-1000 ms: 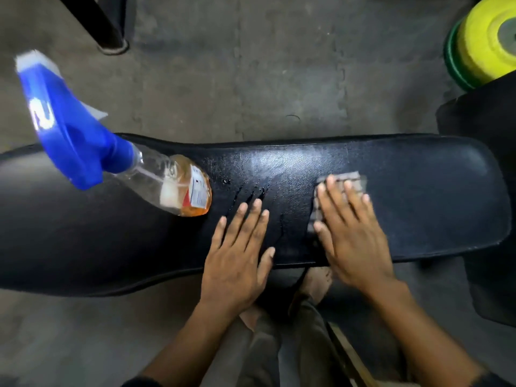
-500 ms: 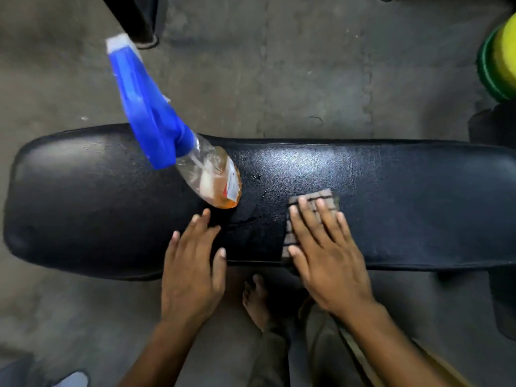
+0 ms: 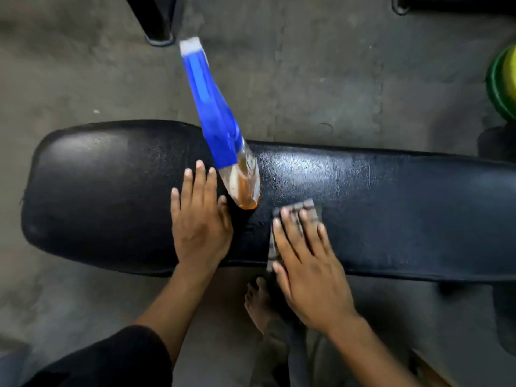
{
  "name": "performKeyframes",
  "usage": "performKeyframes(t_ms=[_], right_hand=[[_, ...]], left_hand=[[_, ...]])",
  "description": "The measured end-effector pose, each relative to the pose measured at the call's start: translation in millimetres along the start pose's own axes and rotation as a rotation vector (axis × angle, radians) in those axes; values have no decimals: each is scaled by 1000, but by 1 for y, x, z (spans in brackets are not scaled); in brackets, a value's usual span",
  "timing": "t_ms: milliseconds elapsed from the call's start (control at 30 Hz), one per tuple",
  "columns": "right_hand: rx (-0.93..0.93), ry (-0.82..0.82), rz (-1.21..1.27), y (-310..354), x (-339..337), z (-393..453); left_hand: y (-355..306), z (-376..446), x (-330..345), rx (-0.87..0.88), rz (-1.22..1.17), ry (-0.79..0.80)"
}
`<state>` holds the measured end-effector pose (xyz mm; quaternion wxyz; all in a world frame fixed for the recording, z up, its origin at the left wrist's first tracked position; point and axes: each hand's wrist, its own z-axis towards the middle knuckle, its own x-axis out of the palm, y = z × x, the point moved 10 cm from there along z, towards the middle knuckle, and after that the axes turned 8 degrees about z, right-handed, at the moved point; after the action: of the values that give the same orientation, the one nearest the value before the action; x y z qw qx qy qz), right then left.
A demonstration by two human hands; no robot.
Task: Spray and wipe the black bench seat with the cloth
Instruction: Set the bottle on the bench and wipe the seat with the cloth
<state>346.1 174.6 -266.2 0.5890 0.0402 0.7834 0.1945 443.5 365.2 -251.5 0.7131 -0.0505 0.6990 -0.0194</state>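
Observation:
The black bench seat runs across the view, its rounded end at the left. A spray bottle with a blue head and amber liquid stands on the seat near the middle. My left hand lies flat on the seat just left of the bottle's base, fingers apart, holding nothing. My right hand presses flat on a grey cloth at the seat's near edge, right of the bottle. Most of the cloth is hidden under the palm; only its far and left edges show.
Grey floor lies all around the bench. A black frame leg stands at the top left. Green and yellow weight plates sit at the right edge. My bare foot is under the seat's near edge.
My right hand has slid the cloth leftward along the seat toward the bottle. My left hand has moved left and farther onto the seat, beside the bottle's base. The view has shifted left along the bench.

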Motion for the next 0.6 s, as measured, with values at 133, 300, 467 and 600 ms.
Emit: performKeyframes(t_ms=[133,300,467,600], right_hand=[[43,-9,1,-24,-8,11],[198,-141,94,-48,-46,123],[140,-142,70,-16,-34,113],[94,-70,47,-1,-2,27]], left_hand=[[-1,0,1,-12,24,-32],[1,-1,4,2,45,-57],[1,1,2,-14,49,-25],[2,3,4,-47,81,50]])
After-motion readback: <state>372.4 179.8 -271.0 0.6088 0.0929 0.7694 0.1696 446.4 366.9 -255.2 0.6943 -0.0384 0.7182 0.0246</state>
